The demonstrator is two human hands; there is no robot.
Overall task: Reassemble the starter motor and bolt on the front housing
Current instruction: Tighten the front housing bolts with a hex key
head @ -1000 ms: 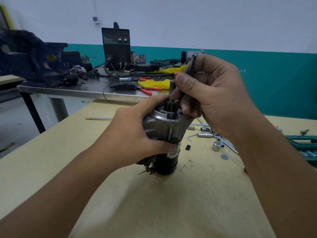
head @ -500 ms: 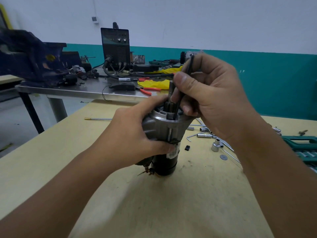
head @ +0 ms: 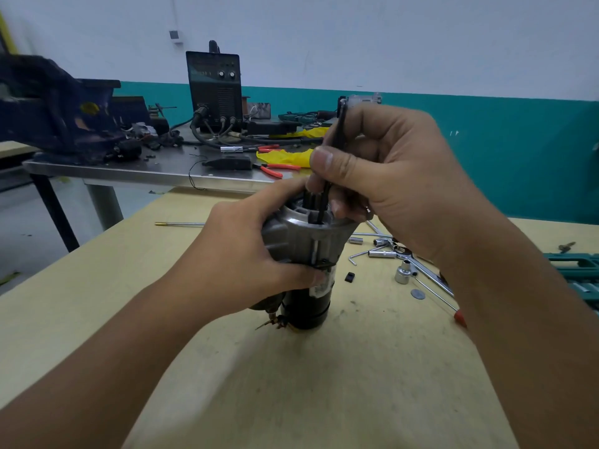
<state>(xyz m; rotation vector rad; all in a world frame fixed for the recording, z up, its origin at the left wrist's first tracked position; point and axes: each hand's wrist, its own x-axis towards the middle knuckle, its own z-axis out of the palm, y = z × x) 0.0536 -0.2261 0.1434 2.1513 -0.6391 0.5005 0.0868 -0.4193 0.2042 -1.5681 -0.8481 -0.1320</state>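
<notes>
Right hand: we are pinching a thin black L-shaped hex key (head: 325, 202) with our right hand (head: 389, 176), thumb and curled fingers closed round its shaft; its lower tip is reaching down into the top of the housing.
Left hand: our left hand (head: 240, 257) is wrapping tightly round the grey cast-metal front housing (head: 304, 236), thumb across its front.
Starter motor: the black cylindrical starter motor (head: 308, 303) is standing upright on the pale yellow wooden table (head: 291, 384), housing uppermost, just in front of us.
Loose tools: chrome sockets (head: 403, 274), a bent silver key (head: 356, 256) and a small grey disc (head: 417, 293) are lying on the table right of the motor.
Green tool case: a green plastic case (head: 580, 273) is sitting at the right edge; we cannot tell its contents.
Steel bench: a black welding machine (head: 215, 89), red-handled pliers (head: 275, 168) and a yellow cloth (head: 288, 157) are resting on the grey steel bench (head: 129, 171) behind.
</notes>
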